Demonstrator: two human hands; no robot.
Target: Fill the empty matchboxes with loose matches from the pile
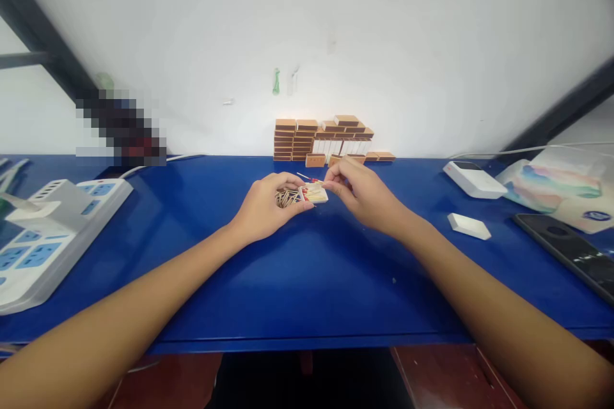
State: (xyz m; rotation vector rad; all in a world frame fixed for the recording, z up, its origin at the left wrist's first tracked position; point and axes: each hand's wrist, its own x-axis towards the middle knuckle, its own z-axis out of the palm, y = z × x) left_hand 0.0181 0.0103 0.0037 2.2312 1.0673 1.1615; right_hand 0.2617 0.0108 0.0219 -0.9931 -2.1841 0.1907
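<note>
Step in hand, by the look of it: fine handling of matches at a small tray. The match tray (320, 197) sits mid-tabletop (288, 294), between the two hands, with red-tipped sticks in it. Left hand (266, 206): thumb on the near side, fingers curled round the far side, clamped on the tray's left end, with a heap of loose matches (286, 198) in the crook of the palm. Right hand (364, 190): thumb and index nearly together at the tray's far right corner; can't tell if a stick is between them. One match (303, 176) pokes out past the tray's far edge, red tips close by it. Next move, my read: calls for a light fingertip pinch on one stick, left keeping the tray steady so the heap doesn't spill. Room: tight on the far side, matchbox stack (293, 140) and a box-topped row on upright sticks (343, 135) stand against the wall just beyond the right fingers; a bump there could drop it. Near side is bare down to the front edge, good for backing out. Power strip (57, 262) bounds the left; white block (469, 226) and black phone (566, 249) limit the right, both well clear of the hands.
</note>
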